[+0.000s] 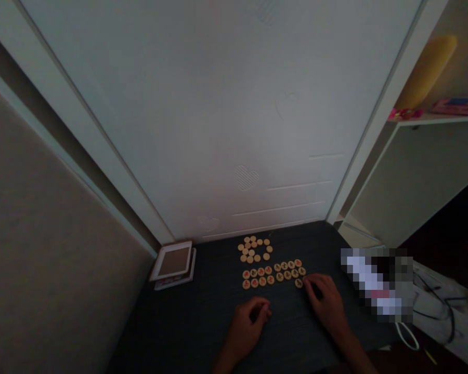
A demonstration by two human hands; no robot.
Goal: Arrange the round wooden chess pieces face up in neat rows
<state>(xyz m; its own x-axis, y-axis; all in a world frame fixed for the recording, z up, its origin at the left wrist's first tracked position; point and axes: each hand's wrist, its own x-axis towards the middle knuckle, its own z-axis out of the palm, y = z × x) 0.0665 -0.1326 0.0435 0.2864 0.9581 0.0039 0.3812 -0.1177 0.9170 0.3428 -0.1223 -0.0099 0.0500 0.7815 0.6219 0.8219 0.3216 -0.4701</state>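
Round wooden Chinese chess pieces lie on the dark table. Two rows of lettered pieces [262,281] carry red or black characters. Behind them sits a loose cluster of blank-faced pieces [250,252]. My right hand [325,298] is at the right end of the lettered rows, its thumb and forefinger pinched on a Chinese chess piece mostly hidden by the fingertips. Just left of those fingertips lies a single lettered piece [298,283]. Nearer to me, my left hand [251,318] rests in front of the rows with curled fingers meeting the thumb; whatever may be inside is hidden.
A white panel [234,130] with heart patterns rises behind the table [171,332]. Framed flat items [174,262] are stacked at the back left. To the right are a blurred-out object [376,285], a white bag-like item [448,311] with dark cords, and a shelf [440,120].
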